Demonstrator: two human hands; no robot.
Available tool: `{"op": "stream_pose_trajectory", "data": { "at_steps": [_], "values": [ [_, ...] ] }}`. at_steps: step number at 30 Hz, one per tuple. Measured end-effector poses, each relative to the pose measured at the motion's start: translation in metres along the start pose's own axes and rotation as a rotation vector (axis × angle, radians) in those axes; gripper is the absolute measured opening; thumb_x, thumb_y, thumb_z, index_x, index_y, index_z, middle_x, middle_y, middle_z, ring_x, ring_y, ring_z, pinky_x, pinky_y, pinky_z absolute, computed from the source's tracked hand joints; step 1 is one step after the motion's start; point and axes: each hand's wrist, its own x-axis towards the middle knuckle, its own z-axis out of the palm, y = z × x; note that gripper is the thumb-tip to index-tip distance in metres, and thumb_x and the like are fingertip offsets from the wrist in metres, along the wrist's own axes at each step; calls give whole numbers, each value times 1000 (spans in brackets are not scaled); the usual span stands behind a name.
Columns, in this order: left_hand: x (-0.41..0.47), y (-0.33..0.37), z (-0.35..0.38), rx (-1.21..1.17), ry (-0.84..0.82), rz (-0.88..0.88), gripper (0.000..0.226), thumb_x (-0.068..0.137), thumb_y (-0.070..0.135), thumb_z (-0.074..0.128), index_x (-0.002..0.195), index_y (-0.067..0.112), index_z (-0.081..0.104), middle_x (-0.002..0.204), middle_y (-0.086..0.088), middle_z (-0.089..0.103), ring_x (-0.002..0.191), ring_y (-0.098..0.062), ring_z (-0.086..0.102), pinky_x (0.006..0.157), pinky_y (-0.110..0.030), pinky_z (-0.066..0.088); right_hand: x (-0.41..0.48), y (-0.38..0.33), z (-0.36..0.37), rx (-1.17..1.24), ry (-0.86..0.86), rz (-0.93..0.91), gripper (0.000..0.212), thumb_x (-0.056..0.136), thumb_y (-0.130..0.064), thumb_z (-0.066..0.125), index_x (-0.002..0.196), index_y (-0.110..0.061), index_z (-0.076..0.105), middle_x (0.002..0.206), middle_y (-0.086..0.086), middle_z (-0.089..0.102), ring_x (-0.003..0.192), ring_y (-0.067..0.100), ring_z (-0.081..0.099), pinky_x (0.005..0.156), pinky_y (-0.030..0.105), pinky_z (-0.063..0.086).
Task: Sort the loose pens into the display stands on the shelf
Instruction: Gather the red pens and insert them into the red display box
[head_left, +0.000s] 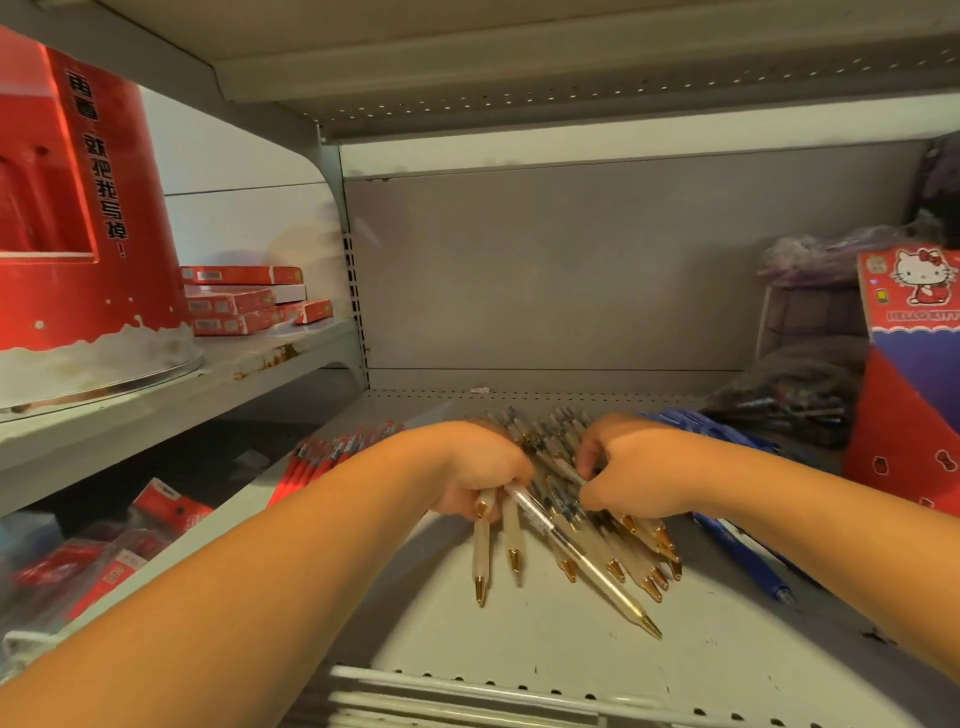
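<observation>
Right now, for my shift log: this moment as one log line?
stage: gathering | left hand: grips gold-tipped pens | right hand: grips same pens | red pens: lying left | blue pens: lying right

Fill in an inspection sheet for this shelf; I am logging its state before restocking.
Surface: grey metal shelf, holes along its front edge.
Job's things: gold-tipped pens piled mid-shelf; red pens left; blue pens right.
Clutter: Hello Kitty box at right.
Hands: left hand grips several gold-tipped pens; right hand pinches pens in the pile.
Cables: nothing seen.
Surroundings: red stand and red boxes on the left-hand shelf.
</observation>
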Motion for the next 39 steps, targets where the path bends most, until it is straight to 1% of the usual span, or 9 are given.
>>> {"op": "stream_pose_trajectory", "data": {
  "at_steps": [4,7,15,20,22,26,31,35,39],
  "values": [
    [-1,-4,-24,28,125,54,27,95,1,40,70,12,41,60,-4,34,47,-12,31,36,-16,31,3,-2,-7,106,72,11,20,90,-22,61,110,-24,58,81,-3,60,55,7,51,38,15,36],
    [3,-9,-41,-140,243,97,15,92,-2,40,90,10,49,76,-11,45,62,-21,46,50,-25,43,10,-8,-3,172,110,3,28,90,-22,62,113,-31,50,81,-2,59,51,4,51,37,16,37],
    [5,-30,-76,-587,266,81,28,84,-10,29,95,10,46,94,-15,46,55,-18,30,41,-21,33,45,-62,14,402,66,41,52,90,-12,65,134,-22,38,82,5,61,48,9,55,43,20,43],
    [12,-42,-84,-529,210,-14,23,83,-8,33,88,13,40,88,-11,35,58,-18,27,42,-19,23,67,-92,29,539,-75,104,5,97,-8,57,96,-8,53,80,10,66,63,15,63,69,27,58],
    [15,-42,-83,-487,168,-18,20,88,-6,36,80,12,40,73,-7,34,55,-18,27,40,-17,25,73,-95,32,629,-51,136,18,96,-8,59,83,-14,47,90,13,71,72,18,71,71,31,62],
    [18,-43,-78,-355,96,-32,13,95,4,41,85,13,40,64,-6,32,51,-16,26,41,-21,26,71,-91,27,603,-11,136,2,95,-6,57,97,-6,57,98,14,69,76,18,74,68,29,61],
    [14,-29,-64,-51,91,33,18,96,3,46,78,6,47,51,-5,44,29,-16,41,35,-15,34,53,-72,26,261,-78,-26,23,89,-20,63,110,-10,65,100,9,71,82,17,73,70,29,62],
    [17,-11,-49,140,76,82,20,94,-2,47,79,8,53,73,-9,52,59,-17,54,47,-24,51,43,-66,29,30,-27,-192,19,88,-25,60,88,-11,73,87,10,71,79,24,68,80,40,58],
    [22,0,-40,377,219,152,7,92,7,62,98,6,58,95,-13,68,81,-25,68,71,-32,61,34,-52,22,-43,62,-221,29,91,-34,59,99,-10,73,101,13,69,90,28,65,86,45,54]
  ]
}}
